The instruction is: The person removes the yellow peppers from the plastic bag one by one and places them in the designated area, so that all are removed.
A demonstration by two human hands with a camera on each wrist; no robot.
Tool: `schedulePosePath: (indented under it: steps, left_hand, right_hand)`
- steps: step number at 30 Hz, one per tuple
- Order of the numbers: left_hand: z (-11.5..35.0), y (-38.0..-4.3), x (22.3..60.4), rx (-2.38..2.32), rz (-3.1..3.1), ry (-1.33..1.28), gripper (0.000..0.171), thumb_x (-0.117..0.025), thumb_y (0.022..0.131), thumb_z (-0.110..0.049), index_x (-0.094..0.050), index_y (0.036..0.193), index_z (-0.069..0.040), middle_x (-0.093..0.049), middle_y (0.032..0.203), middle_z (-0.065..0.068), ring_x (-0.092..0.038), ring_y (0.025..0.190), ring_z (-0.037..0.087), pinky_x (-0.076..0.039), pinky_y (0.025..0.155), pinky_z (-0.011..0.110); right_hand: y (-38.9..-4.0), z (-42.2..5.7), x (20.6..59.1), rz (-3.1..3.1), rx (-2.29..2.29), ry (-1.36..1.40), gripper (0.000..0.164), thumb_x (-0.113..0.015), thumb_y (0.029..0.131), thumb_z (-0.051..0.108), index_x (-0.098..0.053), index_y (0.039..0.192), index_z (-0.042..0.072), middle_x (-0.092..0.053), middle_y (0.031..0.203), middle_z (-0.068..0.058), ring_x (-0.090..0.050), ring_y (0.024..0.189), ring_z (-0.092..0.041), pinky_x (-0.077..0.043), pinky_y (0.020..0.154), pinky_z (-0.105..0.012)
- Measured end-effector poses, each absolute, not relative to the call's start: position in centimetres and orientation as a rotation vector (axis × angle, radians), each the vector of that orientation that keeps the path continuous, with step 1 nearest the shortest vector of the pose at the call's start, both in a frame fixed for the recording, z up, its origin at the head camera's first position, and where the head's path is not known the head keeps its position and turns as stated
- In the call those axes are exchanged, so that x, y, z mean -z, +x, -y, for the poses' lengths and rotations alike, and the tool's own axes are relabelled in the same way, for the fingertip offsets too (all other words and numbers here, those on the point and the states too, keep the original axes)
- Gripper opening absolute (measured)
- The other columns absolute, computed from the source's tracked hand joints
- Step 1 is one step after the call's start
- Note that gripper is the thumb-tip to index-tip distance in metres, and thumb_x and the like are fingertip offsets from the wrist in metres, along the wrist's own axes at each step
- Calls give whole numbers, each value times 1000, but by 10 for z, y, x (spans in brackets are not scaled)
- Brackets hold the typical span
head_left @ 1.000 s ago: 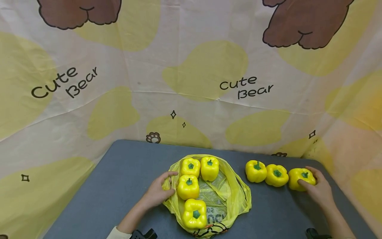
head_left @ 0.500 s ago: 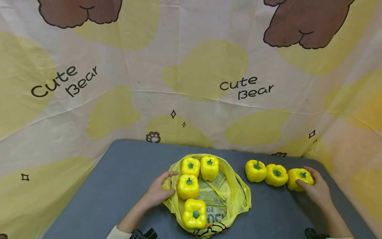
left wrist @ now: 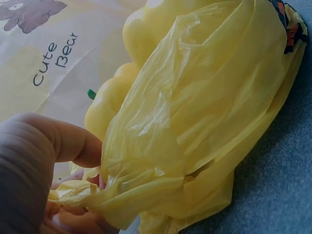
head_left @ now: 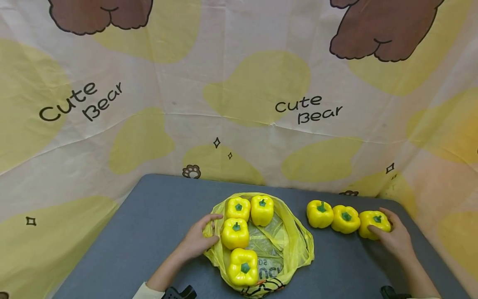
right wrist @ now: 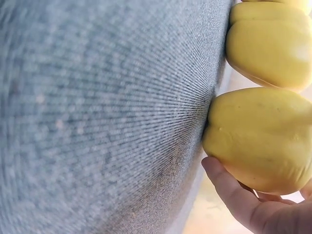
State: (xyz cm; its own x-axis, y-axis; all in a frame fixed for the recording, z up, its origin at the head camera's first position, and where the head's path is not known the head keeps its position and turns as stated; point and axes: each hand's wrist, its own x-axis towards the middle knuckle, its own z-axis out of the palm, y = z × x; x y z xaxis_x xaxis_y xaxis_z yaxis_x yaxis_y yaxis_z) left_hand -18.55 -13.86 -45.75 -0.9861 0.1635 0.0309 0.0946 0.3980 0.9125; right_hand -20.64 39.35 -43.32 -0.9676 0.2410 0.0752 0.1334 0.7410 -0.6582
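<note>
Rightmost pepper (head_left: 369, 219) | held in right grip (head_left: 398, 238), between thumb and fingers | left grip (head_left: 199, 239) pinches bag (head_left: 301, 248)

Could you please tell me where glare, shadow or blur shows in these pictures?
Head view: bright highlights on the yellow peppers, a soft shadow on the table beside the right hand; left wrist view: whitish glare on the yellow bag, the left hand dim; right wrist view: the table blurred towards the left edge, its weave streaking outward.
</note>
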Motion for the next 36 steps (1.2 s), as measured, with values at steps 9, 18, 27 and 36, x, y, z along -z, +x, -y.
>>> schedulePosePath:
  steps: [9,18,27,36]
  left_hand:
    - [138,-185,457,-1668,-2575,239,56,-66,75,-4,-57,129,-15,-56,131,14,-54,99,20,-48,73,22]
    - [138,-185,456,-1660,-2574,250,56,-67,76,-5,-57,130,-15,-55,133,14,-54,99,20,-47,73,23]
    - [139,-186,457,-1686,-2540,269,56,-66,76,-3,-56,131,-13,-57,128,15,-56,90,17,-48,70,22]
    - [139,-186,457,-1682,-2546,275,56,-66,76,-4,-56,130,-14,-57,129,15,-56,94,18,-48,73,22]
  right_hand:
    - [-205,-394,431,2799,-1009,-287,76,-60,91,31,-24,148,-4,-35,134,-38,-46,102,-43,-44,61,-27]
    - [-200,-395,421,2810,-883,-225,73,-62,90,38,-35,144,-4,-38,133,-38,-48,106,-54,-43,67,-38]
    - [-194,-386,409,2785,-865,-177,74,-62,91,37,-33,146,-1,-34,139,-40,-42,115,-63,-42,82,-67]
    - [-189,-369,393,2673,-834,-55,70,-69,87,31,-40,144,3,-38,140,-35,-43,112,-55,-39,85,-66]
